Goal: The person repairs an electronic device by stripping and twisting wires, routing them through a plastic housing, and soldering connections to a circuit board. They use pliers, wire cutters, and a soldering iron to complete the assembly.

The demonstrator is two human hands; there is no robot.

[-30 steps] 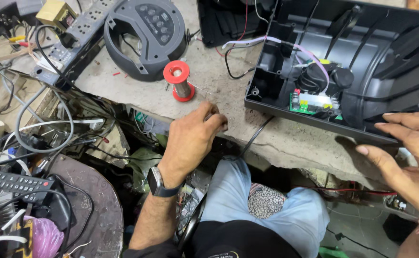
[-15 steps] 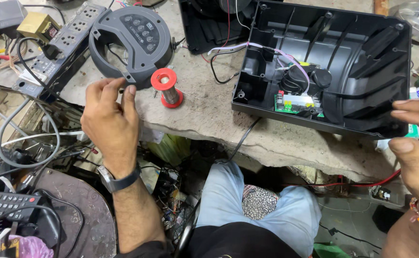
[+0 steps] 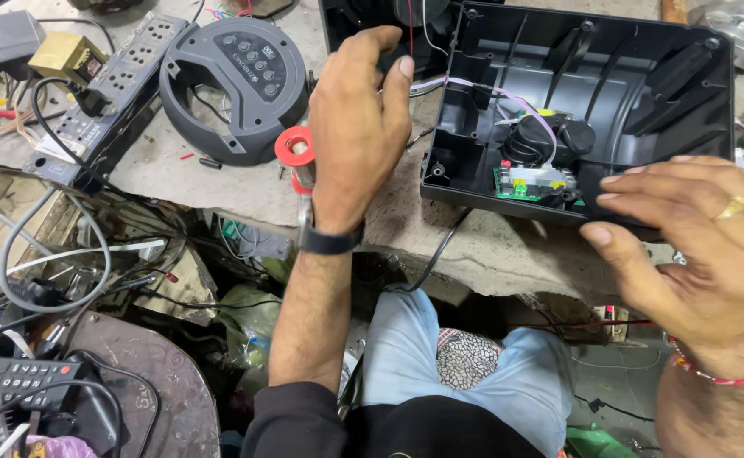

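Observation:
An open black plastic housing (image 3: 626, 93) lies on the stone bench, with a small green circuit board (image 3: 529, 180) and black parts inside it. Thin white and violet wires (image 3: 474, 85) run from its left wall. My left hand (image 3: 359, 127) reaches forward over the bench to the housing's far left corner; thumb and forefinger are apart beside the wires and hold nothing I can see. A dark watch sits on that wrist. My right hand (image 3: 694, 246), wearing a ring, hovers with spread fingers at the housing's near rim.
A red wire spool (image 3: 292, 146) stands just left of my left wrist. Left of it lie a round grey button panel (image 3: 236, 80), a power strip (image 3: 109, 85) and a yellow block (image 3: 67, 55). Tangled cables and a remote (image 3: 16, 377) lie below the bench edge.
My left hand has left the round grey panel and moved right and forward to the housing's left corner. My right hand has come in from the right edge to the housing's near rim.

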